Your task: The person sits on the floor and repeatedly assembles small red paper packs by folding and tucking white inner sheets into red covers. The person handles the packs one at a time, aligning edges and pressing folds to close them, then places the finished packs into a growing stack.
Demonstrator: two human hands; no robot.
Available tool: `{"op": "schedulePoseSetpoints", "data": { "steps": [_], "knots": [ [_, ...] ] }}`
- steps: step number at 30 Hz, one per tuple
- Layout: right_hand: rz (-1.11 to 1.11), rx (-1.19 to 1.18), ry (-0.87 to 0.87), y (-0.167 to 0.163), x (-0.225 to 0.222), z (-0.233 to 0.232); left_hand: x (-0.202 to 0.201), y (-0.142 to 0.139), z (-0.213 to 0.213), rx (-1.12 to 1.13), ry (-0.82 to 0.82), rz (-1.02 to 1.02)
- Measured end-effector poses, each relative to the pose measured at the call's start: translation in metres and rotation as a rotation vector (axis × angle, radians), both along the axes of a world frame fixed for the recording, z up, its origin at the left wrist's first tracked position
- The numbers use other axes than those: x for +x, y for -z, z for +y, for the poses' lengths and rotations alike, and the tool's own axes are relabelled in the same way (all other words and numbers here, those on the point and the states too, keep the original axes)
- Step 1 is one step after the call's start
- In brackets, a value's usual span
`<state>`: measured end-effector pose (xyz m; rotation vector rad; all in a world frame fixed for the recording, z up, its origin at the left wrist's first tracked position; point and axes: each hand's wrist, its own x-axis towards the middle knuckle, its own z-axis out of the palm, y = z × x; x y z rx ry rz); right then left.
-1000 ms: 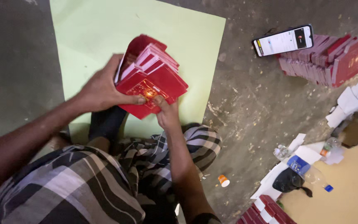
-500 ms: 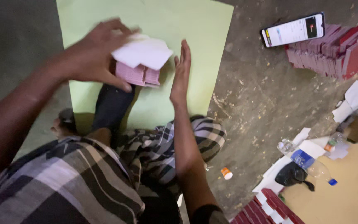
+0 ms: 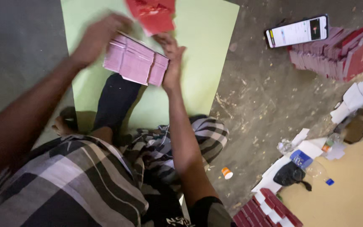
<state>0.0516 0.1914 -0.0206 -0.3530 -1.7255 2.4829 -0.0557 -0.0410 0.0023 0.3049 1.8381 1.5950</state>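
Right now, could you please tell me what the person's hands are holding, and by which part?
Both hold a pink stack of folded cards: the left hand at its upper left end, the right hand against its right end. A red card sits above.

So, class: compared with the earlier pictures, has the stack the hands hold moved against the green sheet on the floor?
Yes. The stack, earlier red side up, is now turned pale side up and sits further left on the green sheet, between the left hand and right hand.
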Motion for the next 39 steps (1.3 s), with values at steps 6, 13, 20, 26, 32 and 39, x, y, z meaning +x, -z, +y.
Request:
{"op": "schedulePoseSetpoints", "data": {
  "steps": [6,13,20,26,32,39],
  "knots": [
    [-0.521,0.481,0.124,-0.031,-0.029,0.019,0.012,0.005,0.014,0.026,-0.012,0.009],
    [-0.153,1.358,0.294,-0.05,-0.153,0.063,0.015,-0.013,0.011,-0.138,0.053,0.074],
    [-0.285,1.592,0.06,-0.048,-0.139,0.05,-0.004,-0.022,0.009,-0.182,0.045,-0.018],
    [-0.249,1.079,0.284,-0.02,-0.113,0.021,-0.025,-0.009,0.025,-0.004,-0.058,-0.153],
    [-0.457,0.687,0.14,-0.022,-0.121,0.012,-0.028,-0.007,0.036,0.034,-0.073,-0.243],
    [-0.24,0.514,0.108,-0.039,-0.104,0.034,-0.018,-0.018,0.022,0.037,-0.191,0.182]
  ]
}}
